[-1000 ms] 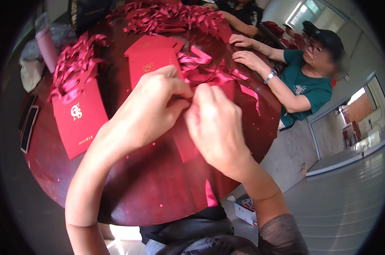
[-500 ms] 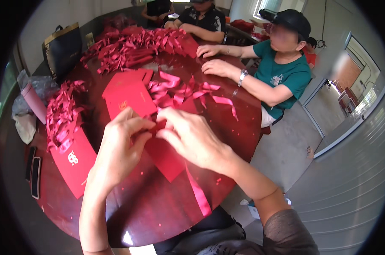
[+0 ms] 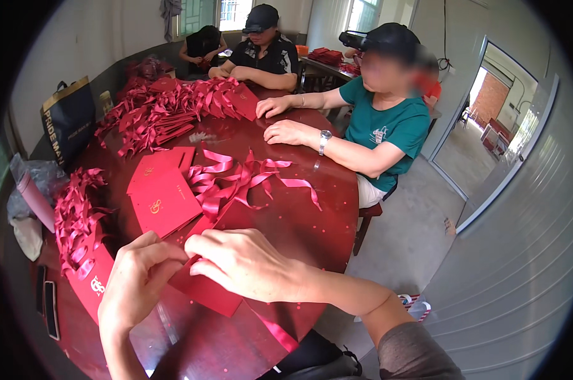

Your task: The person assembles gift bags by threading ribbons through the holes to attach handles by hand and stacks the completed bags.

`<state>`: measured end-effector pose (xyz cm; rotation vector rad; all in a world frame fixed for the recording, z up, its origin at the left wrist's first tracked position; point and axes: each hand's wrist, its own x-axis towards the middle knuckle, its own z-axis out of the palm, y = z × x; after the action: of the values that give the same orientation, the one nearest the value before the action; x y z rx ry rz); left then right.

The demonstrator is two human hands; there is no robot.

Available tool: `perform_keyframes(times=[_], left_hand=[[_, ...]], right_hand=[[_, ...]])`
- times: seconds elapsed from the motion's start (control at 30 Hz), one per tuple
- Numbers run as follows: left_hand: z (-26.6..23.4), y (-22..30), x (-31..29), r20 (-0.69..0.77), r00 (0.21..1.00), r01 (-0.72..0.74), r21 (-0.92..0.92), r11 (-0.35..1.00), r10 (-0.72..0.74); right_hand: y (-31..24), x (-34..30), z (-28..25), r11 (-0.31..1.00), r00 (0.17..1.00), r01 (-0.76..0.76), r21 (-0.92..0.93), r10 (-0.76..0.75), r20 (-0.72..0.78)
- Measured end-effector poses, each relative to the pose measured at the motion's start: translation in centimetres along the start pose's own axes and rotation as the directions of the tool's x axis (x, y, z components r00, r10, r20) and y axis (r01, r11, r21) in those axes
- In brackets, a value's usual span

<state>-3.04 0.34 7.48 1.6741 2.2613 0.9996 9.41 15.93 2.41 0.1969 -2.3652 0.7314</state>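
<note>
A flat red paper bag (image 3: 214,297) lies before me, its upper edge partly covered by my fingers. My left hand (image 3: 138,275) is closed in a pinch at that edge, near its left corner. Beside it my right hand (image 3: 245,263) also has its fingers pinched on the bag's top. Exactly what sits between the fingertips is hidden. A pink-red ribbon (image 3: 277,329) trails from beneath my right forearm toward the table's near edge. Just beyond are stacked red bags (image 3: 163,199) with gold emblems, and loose ribbons (image 3: 236,180) fan out beside them.
Ribboned bags (image 3: 77,225) line the left side of the round table, near two phones (image 3: 51,310) and a pink tumbler (image 3: 34,199). A larger ribboned heap (image 3: 166,111) lies at the back. A co-worker in green (image 3: 388,126) rests both hands on the table at right.
My view has tilted upward, so the table sits lower and more of the room shows. Both hands stay at the top of the bag with fingers pinched.
</note>
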Motion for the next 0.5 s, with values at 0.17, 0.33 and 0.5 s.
perform_keyframes(times=[0.17,0.33,0.5], left_hand=[[-0.2,-0.4,0.1,-0.034,0.998,-0.057,-0.005,0.998,0.057],[-0.1,-0.8,0.2,-0.070,0.997,-0.024,0.014,1.000,0.025],[-1.1,-1.4,0.0,-0.002,0.997,0.081,0.046,0.996,-0.081]], right_hand=[[0.1,1.0,0.2,0.998,0.997,0.062,0.019,-0.063,0.050],[0.7,2.6,0.8,0.974,0.977,0.205,-0.095,-0.209,-0.038],[1.8,3.7,1.7,0.920,0.921,0.389,-0.046,-0.390,-0.022]])
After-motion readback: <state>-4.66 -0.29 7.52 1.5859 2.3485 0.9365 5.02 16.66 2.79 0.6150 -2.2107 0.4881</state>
